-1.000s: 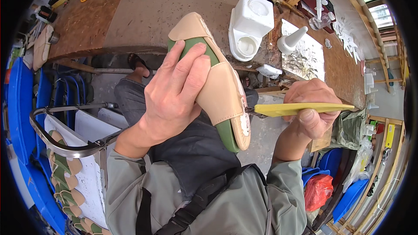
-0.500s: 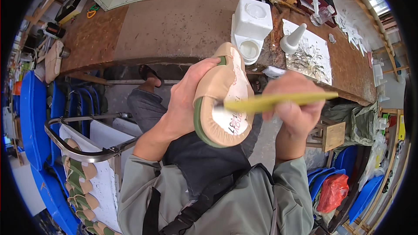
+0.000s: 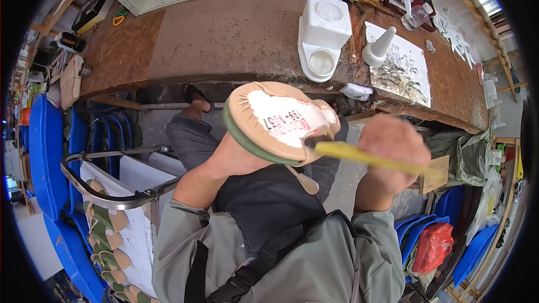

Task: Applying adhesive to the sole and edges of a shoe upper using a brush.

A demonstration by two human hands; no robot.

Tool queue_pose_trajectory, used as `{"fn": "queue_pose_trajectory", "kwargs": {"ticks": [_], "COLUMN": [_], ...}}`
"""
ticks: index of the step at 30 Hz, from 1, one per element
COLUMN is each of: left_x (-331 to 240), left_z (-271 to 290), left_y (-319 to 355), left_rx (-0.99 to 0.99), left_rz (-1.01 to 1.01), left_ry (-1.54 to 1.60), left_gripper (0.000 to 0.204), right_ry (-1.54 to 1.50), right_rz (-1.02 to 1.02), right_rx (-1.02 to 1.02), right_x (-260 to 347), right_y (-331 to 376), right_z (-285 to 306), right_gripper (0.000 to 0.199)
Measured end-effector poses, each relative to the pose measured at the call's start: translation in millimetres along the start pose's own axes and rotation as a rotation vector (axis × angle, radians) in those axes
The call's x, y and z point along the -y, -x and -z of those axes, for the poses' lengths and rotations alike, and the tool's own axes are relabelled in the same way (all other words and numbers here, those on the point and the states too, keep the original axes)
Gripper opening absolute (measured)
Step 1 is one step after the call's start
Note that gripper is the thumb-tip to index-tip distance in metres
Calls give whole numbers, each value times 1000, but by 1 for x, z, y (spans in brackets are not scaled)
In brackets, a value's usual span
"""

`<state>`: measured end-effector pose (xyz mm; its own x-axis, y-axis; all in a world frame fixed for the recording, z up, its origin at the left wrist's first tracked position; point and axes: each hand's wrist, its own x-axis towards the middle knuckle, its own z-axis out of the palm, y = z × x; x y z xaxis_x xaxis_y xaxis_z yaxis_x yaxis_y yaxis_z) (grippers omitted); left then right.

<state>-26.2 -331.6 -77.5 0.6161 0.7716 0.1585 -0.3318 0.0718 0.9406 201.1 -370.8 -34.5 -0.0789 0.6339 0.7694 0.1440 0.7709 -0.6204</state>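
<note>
My left hand [image 3: 238, 154] grips a beige and green shoe upper stretched on a last [image 3: 236, 113], its underside turned up. A white insole [image 3: 283, 113] with red and black markings covers the middle of that underside, framed by pleated beige material. Most of my left fingers are hidden beneath the shoe. A beige strap [image 3: 304, 182] dangles below it. In my right hand [image 3: 393, 148], blurred by motion, is a brush with a yellow handle [image 3: 359, 154]. Its dark bristles touch the beige margin at the shoe's near right edge.
On the brown workbench [image 3: 224, 39] ahead stand a white plastic dispenser [image 3: 325, 36] and a white cone-nozzled bottle [image 3: 382, 47], beside a stained white sheet [image 3: 407, 73]. A rack [image 3: 120, 202] with several shoe uppers is at left. Blue trays and a red bag [image 3: 433, 247] lie right.
The shoe has turned from upright to lying sideways, its rounded end now pointing left. The brush has moved from the left margin to the near right edge, and my right hand has lowered.
</note>
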Motion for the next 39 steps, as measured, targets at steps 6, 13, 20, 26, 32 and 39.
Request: {"fn": "queue_pose_trajectory", "kwargs": {"ticks": [6,13,20,26,32,39], "left_x": [6,12,27,77,113,114], "left_z": [7,17,58,79,82,90], "left_y": [-7,-10,-20,-18,-15,-9], "left_rx": [71,-45,-153,-259,-297,-343], "left_rz": [42,163,-85,-129,-19,172], "left_ry": [-317,-87,784,772,764,558], "left_gripper": [68,86,94,101,99,104], "right_ry": [-192,-356,16,268,366,199], "right_rz": [65,-303,-654,-643,-582,-787], "right_rx": [-28,-596,-378,-210,-98,-155], "right_x": [-8,-19,-118,-153,-171,-171], "right_y": [-8,-9,28,37,44,37], "right_z": [-1,-3,19,8,4,-1], "right_gripper": [13,14,13,14,12,12]}}
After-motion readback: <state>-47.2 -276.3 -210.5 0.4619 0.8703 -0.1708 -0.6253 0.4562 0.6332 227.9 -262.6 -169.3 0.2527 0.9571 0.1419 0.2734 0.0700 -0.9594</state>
